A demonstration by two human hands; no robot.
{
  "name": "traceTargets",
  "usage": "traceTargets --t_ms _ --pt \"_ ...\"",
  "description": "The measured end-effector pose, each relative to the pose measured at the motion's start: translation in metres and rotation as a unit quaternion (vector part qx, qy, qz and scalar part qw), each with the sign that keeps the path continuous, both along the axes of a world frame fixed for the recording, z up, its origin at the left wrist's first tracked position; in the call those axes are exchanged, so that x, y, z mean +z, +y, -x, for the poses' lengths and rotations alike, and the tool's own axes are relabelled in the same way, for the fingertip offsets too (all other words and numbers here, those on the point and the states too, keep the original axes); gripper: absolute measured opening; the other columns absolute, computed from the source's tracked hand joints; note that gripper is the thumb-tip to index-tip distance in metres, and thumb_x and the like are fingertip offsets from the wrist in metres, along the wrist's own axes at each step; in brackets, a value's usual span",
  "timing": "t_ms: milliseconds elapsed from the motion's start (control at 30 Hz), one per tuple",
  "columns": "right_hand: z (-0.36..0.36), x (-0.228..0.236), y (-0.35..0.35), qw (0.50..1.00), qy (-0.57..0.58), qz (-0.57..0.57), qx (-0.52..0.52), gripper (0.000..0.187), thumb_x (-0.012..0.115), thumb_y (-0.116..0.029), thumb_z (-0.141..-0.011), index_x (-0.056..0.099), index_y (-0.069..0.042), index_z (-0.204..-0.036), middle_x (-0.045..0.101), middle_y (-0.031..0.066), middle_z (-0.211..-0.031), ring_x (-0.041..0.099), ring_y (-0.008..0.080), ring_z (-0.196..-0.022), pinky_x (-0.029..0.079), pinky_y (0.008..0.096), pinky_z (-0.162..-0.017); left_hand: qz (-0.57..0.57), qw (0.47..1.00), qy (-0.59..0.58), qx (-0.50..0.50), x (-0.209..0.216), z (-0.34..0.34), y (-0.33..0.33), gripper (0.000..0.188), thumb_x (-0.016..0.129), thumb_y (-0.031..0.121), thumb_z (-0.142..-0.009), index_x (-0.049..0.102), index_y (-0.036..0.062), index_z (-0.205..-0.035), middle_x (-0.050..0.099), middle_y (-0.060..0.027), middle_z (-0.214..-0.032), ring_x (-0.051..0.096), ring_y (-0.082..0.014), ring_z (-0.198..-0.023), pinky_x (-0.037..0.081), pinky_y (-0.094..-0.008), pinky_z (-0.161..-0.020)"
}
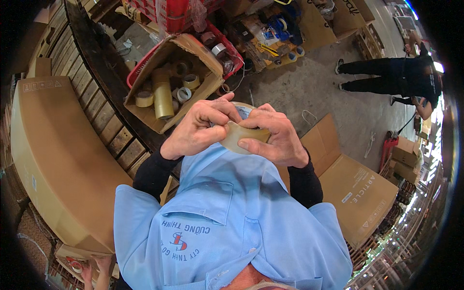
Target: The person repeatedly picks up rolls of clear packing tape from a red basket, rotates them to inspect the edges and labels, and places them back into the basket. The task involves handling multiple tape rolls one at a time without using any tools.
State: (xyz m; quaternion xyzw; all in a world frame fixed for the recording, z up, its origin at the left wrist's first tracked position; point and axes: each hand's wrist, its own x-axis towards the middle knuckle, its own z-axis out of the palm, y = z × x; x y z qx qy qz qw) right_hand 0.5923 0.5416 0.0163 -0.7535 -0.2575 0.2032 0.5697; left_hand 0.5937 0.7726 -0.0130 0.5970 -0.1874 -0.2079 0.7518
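Observation:
Both hands meet in front of my chest on a roll of packing tape (232,139), yellowish and see-through. Its inner cardboard ring shows between the hands. My right hand (278,135) grips the roll from the right, thumb across its outer face. With bent fingertips, my left hand (200,126) pinches at the roll's upper left surface; whether a tape end lies between those fingers cannot be made out. Just beyond my left hand stands an open cardboard box (203,55) holding several tape rolls, among them a tall yellow stack (163,96).
A long closed carton (67,159) lies at left beside a slatted wooden conveyor (108,123). Red crates (232,46) stand behind the box. An open carton (355,193) is at right. Another person (396,75) stands far right; a co-worker's hands (96,270) hold a tape roll lower left.

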Motion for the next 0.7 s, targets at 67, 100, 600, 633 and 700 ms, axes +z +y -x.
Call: traceTargets --t_ms 67,100,600,633,700 --pt "-0.001 0.002 0.001 1.000 -0.001 -0.003 0.001 0.035 0.080 -0.028 -0.078 0.072 0.000 -0.098 0.066 0.0090 -0.080 0.061 0.0222 -0.076 0.042 0.0376 -0.086 0.002 1.000 -0.003 0.004 0.001 -0.001 0.000 0.010 0.055 0.005 -0.066 0.061 -0.0026 -0.064 0.070 -0.0101 -0.087 0.063 -0.0229 -0.085 0.023 -0.0531 -0.121" --pt "-0.001 0.002 0.001 1.000 -0.004 -0.002 0.001 0.035 0.079 -0.027 -0.078 0.072 0.000 -0.098 0.066 0.0089 -0.080 0.061 0.0222 -0.076 0.042 0.0376 -0.086 0.003 1.000 -0.004 0.005 0.001 -0.001 0.001 0.010 0.055 0.006 -0.066 0.060 -0.0026 -0.064 0.070 -0.0102 -0.087 0.063 -0.0230 -0.085 0.023 -0.0533 -0.121" --pt "-0.012 0.009 -0.003 0.997 -0.051 -0.003 -0.050 0.032 0.082 -0.019 -0.074 0.072 -0.001 -0.098 0.068 0.0078 -0.081 0.062 0.0210 -0.075 0.042 0.0365 -0.085 0.008 0.990 -0.068 0.123 0.018 -0.014 -0.013 0.006 0.058 -0.001 -0.075 0.061 -0.0038 -0.080 0.069 -0.0150 -0.107 0.065 -0.0269 -0.096 0.029 -0.0545 -0.118" --pt "-0.012 0.009 -0.001 0.995 -0.075 0.006 -0.068 0.032 0.082 -0.018 -0.073 0.072 -0.001 -0.098 0.067 0.0075 -0.081 0.061 0.0210 -0.075 0.042 0.0363 -0.084 0.047 0.976 -0.089 0.193 0.017 -0.014 -0.022 0.006 0.064 0.000 -0.076 0.061 -0.0037 -0.080 0.068 -0.0154 -0.109 0.065 -0.0267 -0.097 0.034 -0.0520 -0.114" --pt "-0.012 0.008 0.004 0.985 -0.129 0.025 -0.111 0.031 0.083 -0.016 -0.072 0.071 -0.003 -0.097 0.066 0.0062 -0.080 0.061 0.0209 -0.074 0.041 0.0360 -0.082 0.069 0.948 -0.135 0.281 0.013 -0.016 -0.033 0.015 0.074 0.002 -0.077 0.060 -0.0035 -0.080 0.067 -0.0159 -0.110 0.064 -0.0261 -0.099 0.043 -0.0470 -0.105"
